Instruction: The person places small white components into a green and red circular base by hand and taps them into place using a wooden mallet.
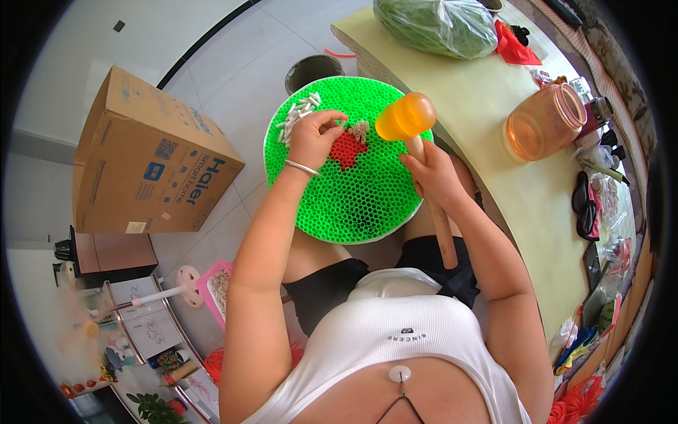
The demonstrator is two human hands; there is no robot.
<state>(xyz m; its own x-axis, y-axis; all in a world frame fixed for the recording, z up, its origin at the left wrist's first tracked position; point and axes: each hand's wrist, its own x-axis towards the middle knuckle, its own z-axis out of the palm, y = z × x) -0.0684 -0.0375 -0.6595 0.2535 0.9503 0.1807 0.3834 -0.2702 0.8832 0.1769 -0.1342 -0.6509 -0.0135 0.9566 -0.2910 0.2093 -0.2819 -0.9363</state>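
A round green disc (360, 201) of packed open tubes with a white rim rests over my knees. My right hand (439, 173) is wrapped round the wooden handle of a mallet (407, 117), whose amber, see-through head is raised over the disc's right side. Over the upper left part, my left hand (316, 134) has thumb and forefinger pinched together; whatever they hold is too small to make out. Just right of these fingers lies a patch of red tubes (346, 150), with a cluster of beige pegs (361, 130) at its upper edge. Loose white pegs (300, 113) are heaped beyond my left hand.
A large cardboard box (152, 159) stands on the floor to the left. Behind the disc is a dark bucket (311, 71). The pale table (487, 120) curves along the right, bearing a bag of greens (441, 28) and an orange-tinted jar (544, 124). A pink basket (212, 286) sits at lower left.
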